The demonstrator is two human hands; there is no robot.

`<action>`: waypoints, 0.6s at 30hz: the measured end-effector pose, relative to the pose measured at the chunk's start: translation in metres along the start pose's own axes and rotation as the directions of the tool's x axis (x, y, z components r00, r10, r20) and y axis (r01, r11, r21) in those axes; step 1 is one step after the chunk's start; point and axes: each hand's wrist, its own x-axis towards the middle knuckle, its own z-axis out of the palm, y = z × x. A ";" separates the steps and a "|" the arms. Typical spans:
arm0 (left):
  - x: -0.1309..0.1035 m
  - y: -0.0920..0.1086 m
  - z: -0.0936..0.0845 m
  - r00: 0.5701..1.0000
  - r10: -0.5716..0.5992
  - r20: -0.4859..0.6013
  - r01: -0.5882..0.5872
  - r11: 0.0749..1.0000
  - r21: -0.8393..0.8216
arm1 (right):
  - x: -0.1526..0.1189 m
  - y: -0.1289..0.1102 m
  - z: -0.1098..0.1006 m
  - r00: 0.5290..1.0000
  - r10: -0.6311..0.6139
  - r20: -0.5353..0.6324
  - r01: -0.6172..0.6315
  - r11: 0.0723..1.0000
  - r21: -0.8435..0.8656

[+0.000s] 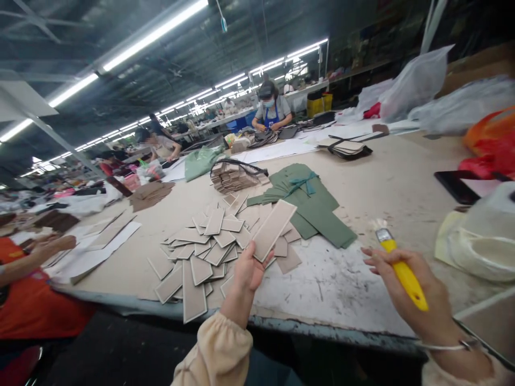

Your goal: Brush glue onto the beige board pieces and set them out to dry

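Was a pale worktable (386, 177) (smudged near the front), held heaped beige panels (217, 253), bore green pieces (316, 209), carried a strapped brown bundle (233, 179).

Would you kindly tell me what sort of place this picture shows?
It looks like a factory workshop: long ceiling lights, another person handling dark pieces, and a heap of beige panels on a large worktable.
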 end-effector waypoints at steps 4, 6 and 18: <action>0.029 0.037 -0.012 0.976 0.161 -0.149 -0.162 0.987 0.001 | -0.002 0.002 -0.004 0.996 0.029 0.087 -0.028 0.999 -0.022; 0.046 0.055 -0.018 0.952 0.233 -0.200 -0.227 0.972 0.056 | -0.001 0.001 -0.004 0.995 0.039 0.087 -0.035 0.999 -0.040; 0.083 0.133 -0.050 0.569 0.786 -0.244 -0.320 0.485 0.814 | 0.007 -0.011 -0.004 0.992 -0.107 0.060 0.113 0.989 -0.100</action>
